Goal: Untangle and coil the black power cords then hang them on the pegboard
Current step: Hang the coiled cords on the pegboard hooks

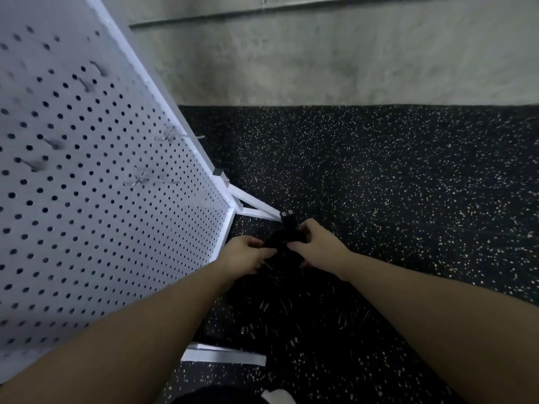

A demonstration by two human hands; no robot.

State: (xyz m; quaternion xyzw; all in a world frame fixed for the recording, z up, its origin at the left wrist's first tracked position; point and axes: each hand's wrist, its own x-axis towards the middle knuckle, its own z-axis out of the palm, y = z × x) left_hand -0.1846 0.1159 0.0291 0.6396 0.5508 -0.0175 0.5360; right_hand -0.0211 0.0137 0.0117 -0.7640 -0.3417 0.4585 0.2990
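Observation:
A bundle of black power cord (284, 247) hangs between both hands, low over the dark floor. Its plug end (287, 217) with two metal prongs sticks up at the top. My left hand (246, 253) grips the bundle's left side. My right hand (316, 243) grips its right side, fingers curled round the cord. The white pegboard (96, 199) stands to the left, tilted in the view, with several metal hooks (172, 135) sticking out. How the cord loops lie is hard to tell against the dark floor.
The pegboard's white frame foot (253, 205) reaches out on the floor just behind the plug. Another white foot (223, 357) lies near the bottom. Black speckled rubber flooring (393, 185) spreads right. A grey concrete wall (320, 59) rises behind.

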